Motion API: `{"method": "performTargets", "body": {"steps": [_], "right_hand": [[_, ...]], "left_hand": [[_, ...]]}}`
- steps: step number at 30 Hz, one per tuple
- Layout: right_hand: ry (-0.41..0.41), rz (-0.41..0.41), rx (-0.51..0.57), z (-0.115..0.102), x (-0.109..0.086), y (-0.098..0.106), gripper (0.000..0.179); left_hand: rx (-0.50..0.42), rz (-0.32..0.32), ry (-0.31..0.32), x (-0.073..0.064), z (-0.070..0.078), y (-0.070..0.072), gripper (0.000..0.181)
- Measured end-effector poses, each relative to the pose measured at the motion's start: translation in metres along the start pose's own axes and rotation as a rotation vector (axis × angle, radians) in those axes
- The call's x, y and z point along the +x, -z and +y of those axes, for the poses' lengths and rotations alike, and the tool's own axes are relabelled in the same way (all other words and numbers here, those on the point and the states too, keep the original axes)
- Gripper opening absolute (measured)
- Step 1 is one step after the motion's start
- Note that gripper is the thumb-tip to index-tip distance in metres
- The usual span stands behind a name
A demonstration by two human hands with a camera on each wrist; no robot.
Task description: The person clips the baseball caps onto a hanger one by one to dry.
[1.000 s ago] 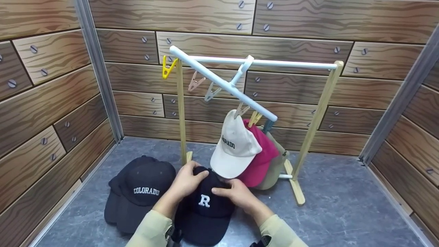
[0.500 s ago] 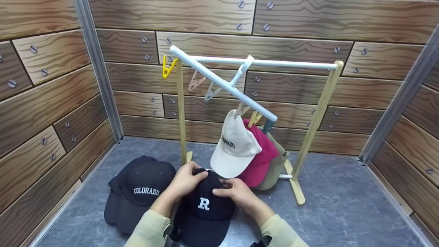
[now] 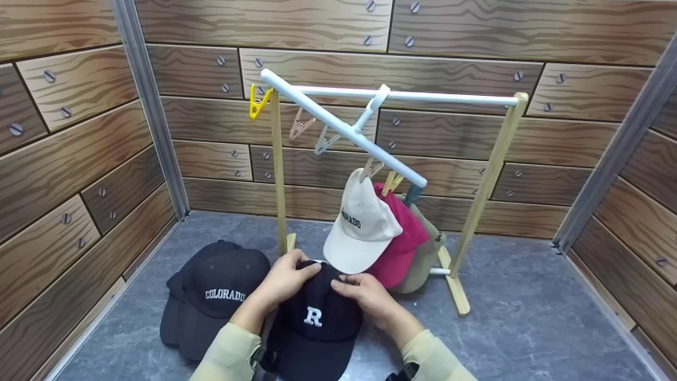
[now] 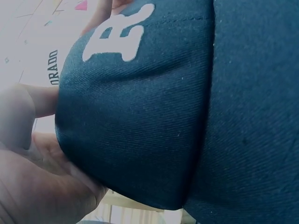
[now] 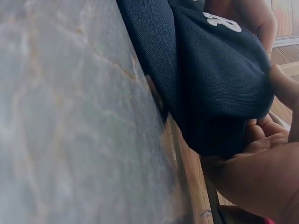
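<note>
A navy cap with a white "R" point(image 3: 317, 323) is held just above the grey floor, between both hands. My left hand point(image 3: 283, 278) grips the back of its crown from the left, fingers curled over the top. From the right, my right hand point(image 3: 365, 297) pinches the crown's back edge. The left wrist view is filled by the navy cap point(image 4: 154, 107) with my left hand's fingers point(image 4: 28, 154) under its crown. In the right wrist view the navy cap point(image 5: 210, 79) sits over my right hand's palm point(image 5: 261, 168).
Black "COLORADO" caps point(image 3: 211, 296) lie stacked on the floor at the left. A wooden rack with a white bar point(image 3: 344, 132) stands behind; a cream cap point(image 3: 362, 230), a red cap point(image 3: 404, 248) and a tan one hang from clips. Spare clips point(image 3: 259, 103) hang further left.
The navy cap has risen slightly and shifted a little left in both hands. My right fingers have slid up onto the crown's back edge.
</note>
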State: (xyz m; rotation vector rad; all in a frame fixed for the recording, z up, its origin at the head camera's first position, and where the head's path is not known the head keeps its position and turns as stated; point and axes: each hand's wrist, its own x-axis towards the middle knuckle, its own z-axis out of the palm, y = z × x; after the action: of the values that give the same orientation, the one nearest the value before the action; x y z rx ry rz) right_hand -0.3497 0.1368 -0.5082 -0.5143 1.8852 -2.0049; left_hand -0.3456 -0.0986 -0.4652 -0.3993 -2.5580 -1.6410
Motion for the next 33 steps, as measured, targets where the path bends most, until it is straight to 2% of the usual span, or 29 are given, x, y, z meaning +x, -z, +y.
{"method": "performTargets", "body": {"steps": [4, 13, 27, 33], "right_hand": [[-0.006, 0.002, 0.072, -0.0002, 0.0002, -0.0001, 0.019], [-0.022, 0.001, 0.074, -0.0002, 0.0018, 0.0025, 0.016], [-0.032, -0.018, 0.039, -0.0011, 0.0008, 0.0053, 0.019], [-0.029, -0.042, 0.037, -0.0013, -0.0006, 0.0056, 0.021]], "left_hand": [[-0.015, -0.018, -0.007, 0.0006, 0.0004, 0.0011, 0.023], [-0.112, -0.07, -0.007, 0.0012, 0.0015, 0.0043, 0.023], [-0.093, -0.097, -0.045, 0.0016, 0.0004, 0.0081, 0.027], [-0.105, -0.109, -0.04, 0.0017, 0.0014, 0.0097, 0.029]]}}
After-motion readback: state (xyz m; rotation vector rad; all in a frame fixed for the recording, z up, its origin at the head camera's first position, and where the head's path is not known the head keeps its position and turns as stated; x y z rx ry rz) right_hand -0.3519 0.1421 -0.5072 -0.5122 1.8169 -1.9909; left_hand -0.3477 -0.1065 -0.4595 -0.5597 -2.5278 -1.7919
